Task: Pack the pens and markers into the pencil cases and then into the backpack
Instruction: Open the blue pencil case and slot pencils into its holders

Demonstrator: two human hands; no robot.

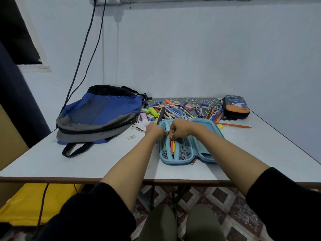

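Both hands were seen over an open light-blue pencil case (175, 162) near the front middle of a white desk (86, 162). The right hand (178, 128) was curled, its fingertips (171, 137) pinched on the upper ends of orange and yellow pencils (172, 147) tucked into the case's mesh pocket (184, 148). The left hand (153, 129) was laid against the case's left rim; its fingers were hidden behind the wrist, so its grip could not be told. A loose heap of pens and markers (175, 110) was spread just behind the case, with a single orange pencil (232, 125) lying apart to the right. A blue and grey backpack (100, 112) was laid flat on the left of the desk, and a second, dark pencil case (236, 106) was set closed at the far right.
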